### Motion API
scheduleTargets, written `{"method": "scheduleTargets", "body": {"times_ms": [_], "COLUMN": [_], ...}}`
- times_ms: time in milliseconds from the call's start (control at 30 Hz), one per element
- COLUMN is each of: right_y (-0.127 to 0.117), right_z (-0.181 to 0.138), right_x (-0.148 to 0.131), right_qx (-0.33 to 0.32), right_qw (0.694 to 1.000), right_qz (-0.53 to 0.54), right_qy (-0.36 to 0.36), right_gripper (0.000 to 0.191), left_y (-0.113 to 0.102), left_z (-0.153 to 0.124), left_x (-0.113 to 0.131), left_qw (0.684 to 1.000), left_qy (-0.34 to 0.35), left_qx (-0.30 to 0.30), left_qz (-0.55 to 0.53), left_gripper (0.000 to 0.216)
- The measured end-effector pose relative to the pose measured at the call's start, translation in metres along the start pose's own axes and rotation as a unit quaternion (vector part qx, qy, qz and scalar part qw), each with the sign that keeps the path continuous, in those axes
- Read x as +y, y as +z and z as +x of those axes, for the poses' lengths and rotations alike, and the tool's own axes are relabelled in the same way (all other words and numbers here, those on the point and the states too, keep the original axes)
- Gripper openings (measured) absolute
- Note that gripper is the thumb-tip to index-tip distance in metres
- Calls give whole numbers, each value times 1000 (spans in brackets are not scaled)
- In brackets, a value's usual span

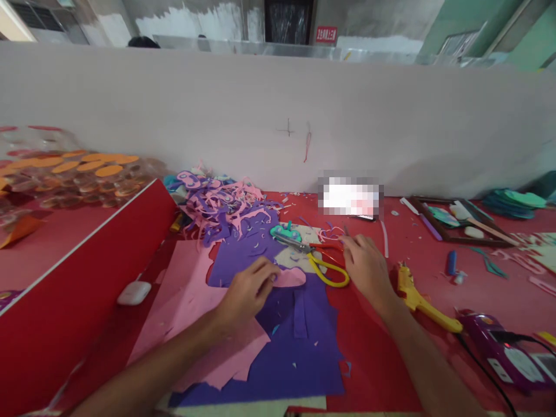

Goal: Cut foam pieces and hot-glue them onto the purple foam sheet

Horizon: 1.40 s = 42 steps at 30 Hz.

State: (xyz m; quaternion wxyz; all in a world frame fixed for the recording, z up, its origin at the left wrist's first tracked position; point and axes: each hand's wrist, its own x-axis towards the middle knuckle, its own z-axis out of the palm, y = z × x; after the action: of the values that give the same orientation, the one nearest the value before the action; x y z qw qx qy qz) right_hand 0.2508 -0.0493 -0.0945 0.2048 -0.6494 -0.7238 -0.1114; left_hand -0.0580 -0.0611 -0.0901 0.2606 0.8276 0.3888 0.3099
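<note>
My left hand [249,289] is closed in a pinch at the left end of a rounded pink felt piece with a purple edge [292,277], above purple felt sheets [299,359] and a pink felt sheet [191,313]. To the right, my right hand [367,266] has its fingers drawn together beside thin pink scraps [332,233]. Whatever its fingertips hold is too small to make out. Scissors with one yellow and one red handle [324,269] lie between my hands, their blades over a teal felt shape [286,232].
Pink and purple offcuts [230,200] are heaped at the back left. On the right lie a yellow glue gun [421,301], a purple device [506,350] and a dark tray [460,223]. A red divider [87,295] stands at left, near a white case [134,293].
</note>
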Motion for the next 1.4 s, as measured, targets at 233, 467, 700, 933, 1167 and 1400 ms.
{"method": "scheduleTargets", "body": {"times_ms": [233,467,700,933,1167,1400], "right_y": [-6,-4,2,8,10,14], "right_z": [-2,-5,-3,-6,-6,-7], "right_x": [34,31,-11,-23,-19,-3], "right_qx": [-65,-85,-104,-143,-123,-81], "right_qw": [991,992,990,987,986,984], "right_qz": [-102,-67,56,50,114,156], "right_qy": [56,67,-78,-48,-20,-22], "right_gripper": [34,31,29,44,30,29], "left_y": [-10,3,17,24,19,12], "left_z": [8,-4,-7,-3,-2,-2], "left_x": [-30,-5,4,0,-3,-3], "left_qw": [972,974,939,950,976,993], "left_qy": [-61,132,241,213,160,61], "left_qx": [118,27,-164,-159,-139,-90], "left_qz": [192,180,181,166,52,-44], "left_gripper": [21,28,57,32,5,20]}}
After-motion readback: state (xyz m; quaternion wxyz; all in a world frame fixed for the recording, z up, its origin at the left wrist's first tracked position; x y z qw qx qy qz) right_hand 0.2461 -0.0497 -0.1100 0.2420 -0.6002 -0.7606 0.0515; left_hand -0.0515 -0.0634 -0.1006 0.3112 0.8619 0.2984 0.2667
